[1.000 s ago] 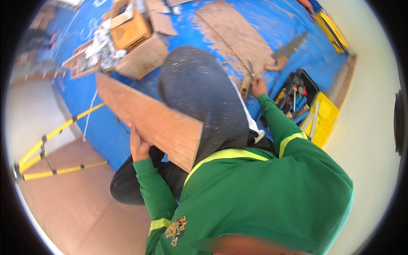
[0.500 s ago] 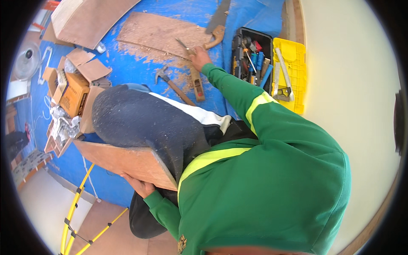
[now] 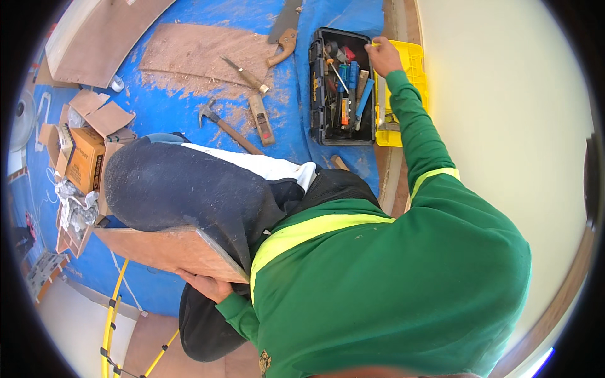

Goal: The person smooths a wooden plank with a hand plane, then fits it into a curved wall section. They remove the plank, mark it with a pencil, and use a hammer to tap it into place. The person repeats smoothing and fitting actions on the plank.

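Note:
My left hand (image 3: 211,286) grips the lower edge of a wooden board (image 3: 173,251), which leans against my leg. My right hand (image 3: 382,57) is at the far right corner of a black toolbox (image 3: 317,135), its fingers bent close to the rim; whatever they may hold is hidden. Inside the box lie screwdrivers (image 3: 338,77) and other hand tools. Its yellow lid (image 3: 409,57) is folded out to the right, partly behind my forearm. A chisel with a wooden handle (image 3: 253,80) rests on a flat board (image 3: 195,53) strewn with shavings.
A wooden hand plane (image 3: 260,120), a claw hammer (image 3: 232,131) and a handsaw (image 3: 285,45) lie on the blue sheet (image 3: 179,94). Cardboard boxes (image 3: 85,157) stand at left, yellow tripod legs (image 3: 111,315) at lower left. A pale wall (image 3: 498,113) runs along the right.
My right hand has let go of the chisel, leaving it on the flat board, and moved right to the toolbox corner. My left hand keeps its hold on the wooden board. The view has shifted.

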Demonstrator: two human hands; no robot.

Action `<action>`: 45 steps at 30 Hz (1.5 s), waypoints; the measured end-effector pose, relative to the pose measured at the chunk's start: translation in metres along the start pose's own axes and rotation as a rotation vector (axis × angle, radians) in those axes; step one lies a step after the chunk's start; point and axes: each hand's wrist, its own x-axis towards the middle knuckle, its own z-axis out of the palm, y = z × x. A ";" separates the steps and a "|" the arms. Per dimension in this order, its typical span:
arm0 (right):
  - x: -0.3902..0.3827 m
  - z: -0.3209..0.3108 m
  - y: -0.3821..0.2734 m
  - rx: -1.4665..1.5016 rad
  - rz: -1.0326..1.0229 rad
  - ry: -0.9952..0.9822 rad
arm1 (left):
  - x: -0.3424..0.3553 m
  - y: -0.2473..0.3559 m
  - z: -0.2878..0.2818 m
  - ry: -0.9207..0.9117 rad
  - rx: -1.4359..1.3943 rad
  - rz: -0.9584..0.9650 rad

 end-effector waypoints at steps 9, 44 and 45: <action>-0.059 -0.020 0.108 -0.190 0.243 -0.088 | 0.006 -0.037 -0.024 -0.091 0.288 0.143; -0.129 -0.006 -0.071 0.268 -0.348 -0.454 | 0.018 0.005 -0.003 0.155 -0.698 -0.667; -0.145 -0.002 -0.084 0.288 -0.345 -0.583 | 0.017 0.002 -0.002 0.062 -0.545 -0.556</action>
